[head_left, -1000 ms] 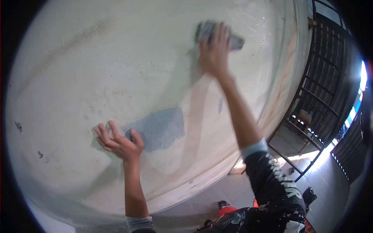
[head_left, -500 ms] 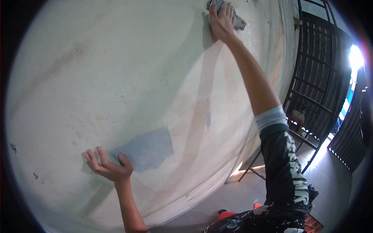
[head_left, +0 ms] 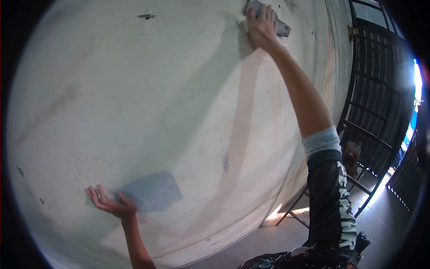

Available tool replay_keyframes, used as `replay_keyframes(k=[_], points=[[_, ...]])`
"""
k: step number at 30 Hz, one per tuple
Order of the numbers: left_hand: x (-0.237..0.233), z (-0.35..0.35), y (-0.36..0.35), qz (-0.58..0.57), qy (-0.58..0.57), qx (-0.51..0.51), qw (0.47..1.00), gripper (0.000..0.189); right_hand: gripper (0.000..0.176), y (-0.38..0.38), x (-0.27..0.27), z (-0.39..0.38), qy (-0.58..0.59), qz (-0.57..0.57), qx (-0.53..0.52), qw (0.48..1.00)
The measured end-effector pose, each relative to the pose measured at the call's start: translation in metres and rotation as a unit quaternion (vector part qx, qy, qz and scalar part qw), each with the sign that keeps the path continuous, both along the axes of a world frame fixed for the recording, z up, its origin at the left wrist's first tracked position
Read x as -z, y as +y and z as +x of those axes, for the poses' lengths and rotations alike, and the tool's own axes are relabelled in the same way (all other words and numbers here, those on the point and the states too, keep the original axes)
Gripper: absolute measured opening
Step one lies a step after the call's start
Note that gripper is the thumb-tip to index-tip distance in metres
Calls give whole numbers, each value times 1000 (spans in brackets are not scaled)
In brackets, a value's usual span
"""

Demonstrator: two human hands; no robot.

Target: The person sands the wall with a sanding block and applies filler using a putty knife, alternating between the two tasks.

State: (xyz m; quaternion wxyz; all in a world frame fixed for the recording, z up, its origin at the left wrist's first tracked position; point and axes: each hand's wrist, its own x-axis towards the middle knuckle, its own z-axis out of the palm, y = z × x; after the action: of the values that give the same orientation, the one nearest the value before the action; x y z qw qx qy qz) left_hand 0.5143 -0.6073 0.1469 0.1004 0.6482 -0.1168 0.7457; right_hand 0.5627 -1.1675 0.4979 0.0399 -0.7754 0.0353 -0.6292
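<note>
High on a large pale panel (head_left: 188, 89), my right hand (head_left: 262, 31) is closed over a grey sanding block (head_left: 283, 29) and presses it against the surface. The block's far end is partly covered by my fingers. Lower left, my left hand (head_left: 111, 204) rests on the panel with its fingers apart, holding nothing. Its thumb lies at the left edge of a blue-grey patch (head_left: 156, 190) on the panel.
A dark metal frame (head_left: 365, 121) stands to the right, with dark corrugated sheeting behind it. Grey floor (head_left: 286, 237) shows below the panel. A dark chipped mark (head_left: 147, 17) and a brownish smear (head_left: 56, 107) are on the panel.
The view has shifted, bringing the chipped mark at the top into sight. My right hand still holds the block high up, and my left hand stays beside the blue-grey patch.
</note>
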Motion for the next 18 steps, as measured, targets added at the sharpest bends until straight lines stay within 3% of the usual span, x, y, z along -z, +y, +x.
replay_keyframes(k=[1,3,4,7,9,10,11,12,14,15,16,18], points=[[1,3,2,-13,2,19,1000,64,86,12,19,4,-19,-48,22,998],[-5,-2,-15,-27,3,32,999,65,92,59,79,-11,-66,-128,-57,988],[-18,-6,-35,-27,1,42,999,62,101,78,103,-25,-91,-156,-157,971],[-71,-11,-107,75,7,156,985,60,103,55,105,-40,-32,-236,-173,956],[-107,-17,-161,184,70,112,974,66,103,2,50,-10,-110,-139,-170,969],[-121,-17,-189,202,77,100,971,69,103,-20,14,-20,-69,-71,-155,983],[-136,-14,-216,218,82,88,969,72,91,-20,-16,-51,126,-132,139,973],[-150,-10,-239,218,75,82,970,75,91,-20,-20,-49,123,-135,133,974],[-173,0,-280,207,67,74,973,78,92,-16,-26,-44,21,52,-96,994],[-182,3,-297,172,77,19,982,79,95,-24,-18,-9,-169,-34,-125,977],[-188,5,-310,137,87,-37,986,81,100,-16,9,2,-147,-81,-145,975],[-189,6,-322,117,88,-38,988,82,106,15,89,-17,-99,-216,-181,954]])
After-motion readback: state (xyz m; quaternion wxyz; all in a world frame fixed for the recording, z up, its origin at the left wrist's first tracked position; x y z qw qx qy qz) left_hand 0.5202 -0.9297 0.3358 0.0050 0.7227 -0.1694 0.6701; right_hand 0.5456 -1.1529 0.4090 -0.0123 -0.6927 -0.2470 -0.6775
